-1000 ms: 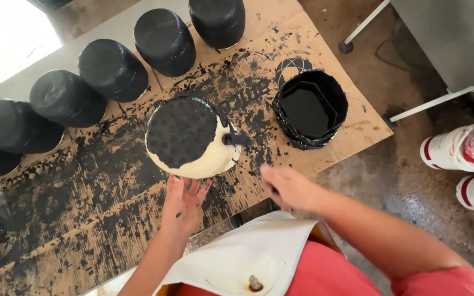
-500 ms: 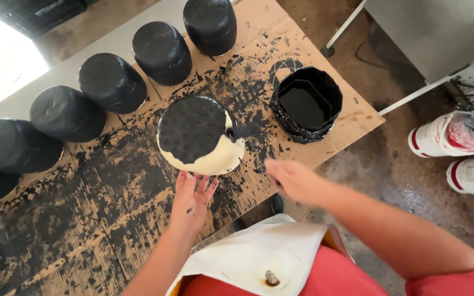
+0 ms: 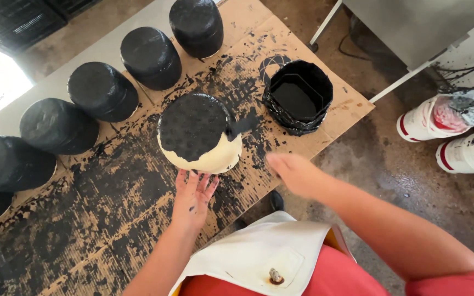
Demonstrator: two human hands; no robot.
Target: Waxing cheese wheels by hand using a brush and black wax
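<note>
Pale round cheese wheel [image 3: 199, 137] sitting mid-bench on paint-spattered cardboard [image 3: 105, 219], top face fully blackened, sides still bare cream all the way round the near edge. Left hand [image 3: 192, 198] flat and open, fingers spread, fingertips touching the wheel's near lower edge, gripping nothing. Right hand [image 3: 294, 172] blurred, out past the bench edge to the right of the wheel; grip closed on what looks like a brush handle, dark brush head [image 3: 241, 126] lying against the wheel's right shoulder, though blur hides the handle itself. Black pot of coating [image 3: 298, 97] just beyond the brush, near the cardboard's far right corner, dark liquid inside.

Row of finished black wheels [image 3: 102, 90] curving along the far side, from top centre round to the left edge, every one coated top and sides. Judged from that: most of the batch done, this one roughly halfway, top covered, sides and likely underside left to coat.

White apron [image 3: 259, 252] over red clothing at the bottom; white and red jugs [image 3: 445, 137] on the floor at the right, well apart from the work
</note>
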